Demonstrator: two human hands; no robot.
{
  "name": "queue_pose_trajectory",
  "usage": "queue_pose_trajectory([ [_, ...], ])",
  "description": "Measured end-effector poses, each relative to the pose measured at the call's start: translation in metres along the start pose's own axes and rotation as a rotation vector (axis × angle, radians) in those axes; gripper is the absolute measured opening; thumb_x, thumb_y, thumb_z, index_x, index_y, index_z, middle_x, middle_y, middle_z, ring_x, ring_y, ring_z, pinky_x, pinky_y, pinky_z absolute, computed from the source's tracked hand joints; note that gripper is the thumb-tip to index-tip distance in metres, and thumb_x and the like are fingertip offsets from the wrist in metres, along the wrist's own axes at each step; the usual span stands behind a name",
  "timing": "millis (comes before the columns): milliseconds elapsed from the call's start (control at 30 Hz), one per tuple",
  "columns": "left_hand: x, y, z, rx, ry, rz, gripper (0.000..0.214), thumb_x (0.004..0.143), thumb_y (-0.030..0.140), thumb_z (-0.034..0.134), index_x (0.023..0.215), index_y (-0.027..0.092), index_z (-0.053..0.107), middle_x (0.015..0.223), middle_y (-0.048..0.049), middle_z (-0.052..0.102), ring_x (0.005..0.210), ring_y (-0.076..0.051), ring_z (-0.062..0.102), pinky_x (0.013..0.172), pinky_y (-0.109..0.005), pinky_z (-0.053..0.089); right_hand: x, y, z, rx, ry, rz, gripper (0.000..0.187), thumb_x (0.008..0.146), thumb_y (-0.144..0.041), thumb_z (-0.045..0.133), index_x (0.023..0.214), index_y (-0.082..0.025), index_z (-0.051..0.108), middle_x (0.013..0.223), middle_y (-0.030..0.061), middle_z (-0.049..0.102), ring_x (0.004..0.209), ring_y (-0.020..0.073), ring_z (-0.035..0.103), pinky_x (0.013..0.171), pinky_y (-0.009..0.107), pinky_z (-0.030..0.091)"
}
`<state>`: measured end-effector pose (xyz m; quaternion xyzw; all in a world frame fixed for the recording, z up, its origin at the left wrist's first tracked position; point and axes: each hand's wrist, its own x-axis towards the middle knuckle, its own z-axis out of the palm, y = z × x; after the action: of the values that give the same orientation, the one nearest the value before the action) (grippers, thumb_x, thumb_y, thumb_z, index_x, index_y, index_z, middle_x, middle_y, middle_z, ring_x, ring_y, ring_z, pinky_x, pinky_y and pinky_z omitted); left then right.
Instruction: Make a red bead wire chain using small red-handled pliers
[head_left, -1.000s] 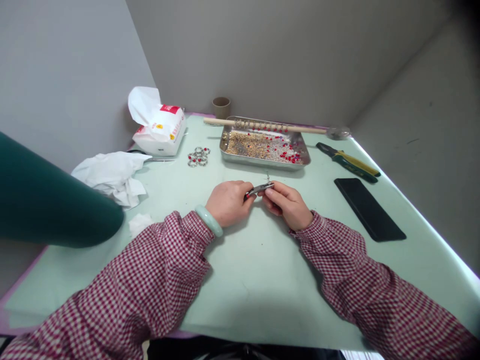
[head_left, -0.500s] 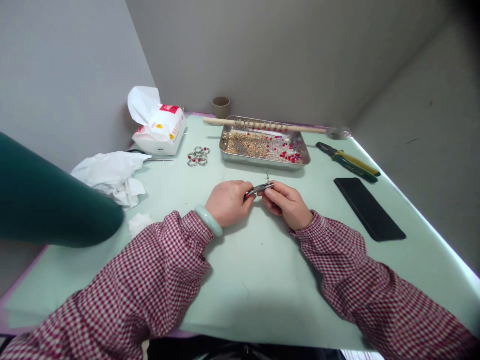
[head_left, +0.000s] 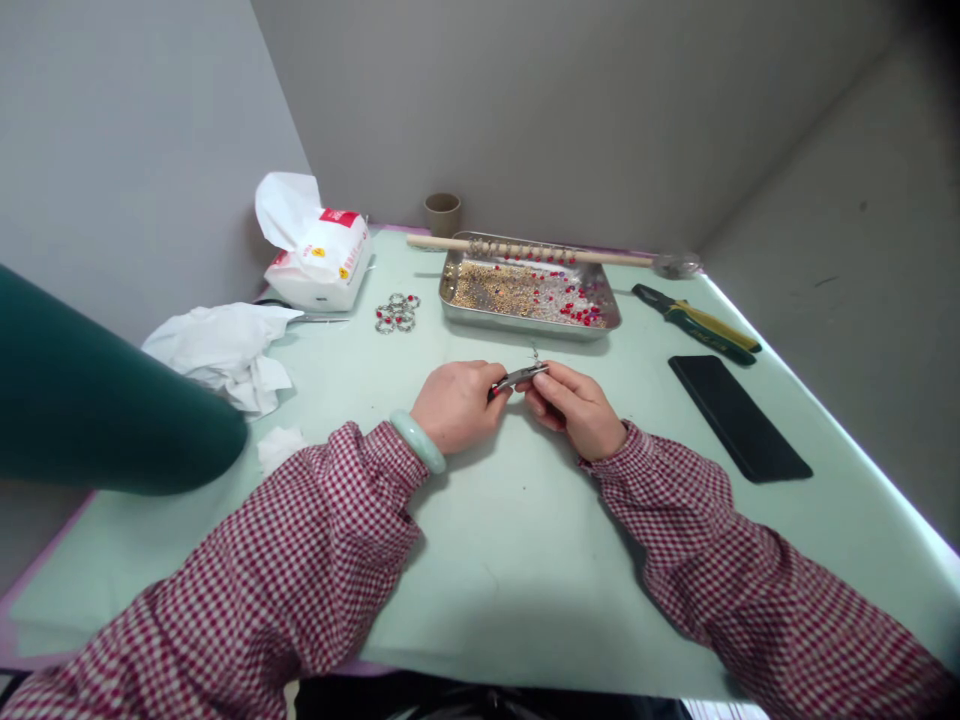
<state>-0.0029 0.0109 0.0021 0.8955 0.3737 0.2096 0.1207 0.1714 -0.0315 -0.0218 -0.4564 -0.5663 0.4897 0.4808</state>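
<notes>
The small pliers [head_left: 517, 378] lie nearly level just above the green table [head_left: 487, 560]. Their handles are clenched in the left hand [head_left: 456, 405] and their nose points across to the right hand [head_left: 579, 408]. That hand pinches a tiny wire piece [head_left: 535, 354], which stands up right at the nose; whether the nose bites it is too small to tell. Both hands seem rested low, likely for steadiness. The bead tray [head_left: 525, 328] sits just beyond, within easy reach, with metal rings [head_left: 397, 313] to its left and green-handled pliers [head_left: 697, 325] and a black phone [head_left: 739, 418] to its right.
</notes>
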Motion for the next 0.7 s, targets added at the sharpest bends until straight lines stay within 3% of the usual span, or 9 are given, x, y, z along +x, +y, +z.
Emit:
queue_pose_trajectory([
  [367, 0.0005, 0.0035, -0.0034, -0.102, 0.018, -0.026, 0.023, 0.086, 0.026, 0.051, 0.067, 0.017, 0.060, 0.056, 0.0012, 0.054, 0.051, -0.011, 0.039, 0.053, -0.026, 0.027, -0.0003, -0.0008, 0.0001, -0.008, 0.010, -0.040, 0.025, 0.093, -0.035, 0.047, 0.076, -0.017, 0.052, 0.059, -0.0046, 0.045, 0.046, 0.0065, 0.035, 0.042, 0.022, 0.025],
  [700, 0.0031, 0.0024, -0.0033, -0.223, -0.031, -0.067, 0.023, 0.083, 0.028, 0.053, 0.065, 0.016, 0.061, 0.052, 0.0035, 0.048, 0.051, -0.009, 0.037, 0.052, -0.024, 0.025, -0.0003, 0.0000, 0.0009, 0.041, 0.031, -0.064, 0.023, 0.093, -0.035, 0.047, 0.084, -0.017, 0.057, 0.057, -0.0049, 0.044, 0.044, 0.0066, 0.034, 0.040, 0.022, 0.023],
])
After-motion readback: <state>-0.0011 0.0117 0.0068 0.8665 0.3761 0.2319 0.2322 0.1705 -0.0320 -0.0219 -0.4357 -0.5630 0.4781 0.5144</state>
